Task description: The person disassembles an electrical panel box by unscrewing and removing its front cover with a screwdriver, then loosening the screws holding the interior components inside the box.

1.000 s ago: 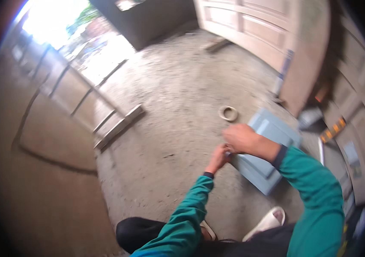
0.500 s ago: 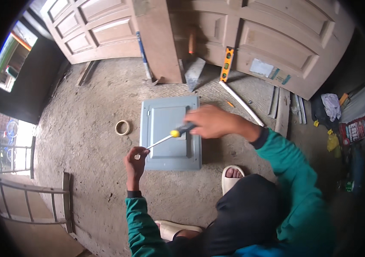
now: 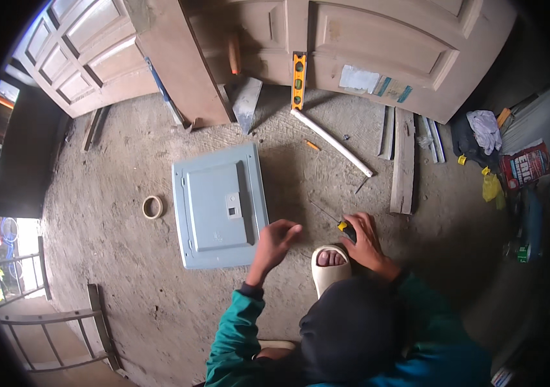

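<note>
My right hand (image 3: 364,244) is low by my right foot, its fingers closed on the black and yellow handle of a screwdriver (image 3: 347,229). The shaft points up and to the left, close to the floor. My left hand (image 3: 274,248) hangs beside the lower right corner of a grey-blue electrical panel box (image 3: 219,238). Its fingers are curled in toward the thumb; whatever they may hold is hidden. Lying on the floor, the box has its cover on and its small door closed, with a square latch plate (image 3: 232,205) at the door's right side.
A tape roll (image 3: 152,207) lies left of the box. Beyond it are a hammer (image 3: 165,93), a trowel (image 3: 246,106), a yellow spirit level (image 3: 298,80), a white pipe (image 3: 333,143) and an orange pencil (image 3: 312,146). Panelled doors (image 3: 378,45) lean behind. Wood (image 3: 403,161) lies right.
My right hand has brought the screwdriver from above the box down to the floor at the right. My left hand has left the screwdriver's tip and moved right. The view has shifted.
</note>
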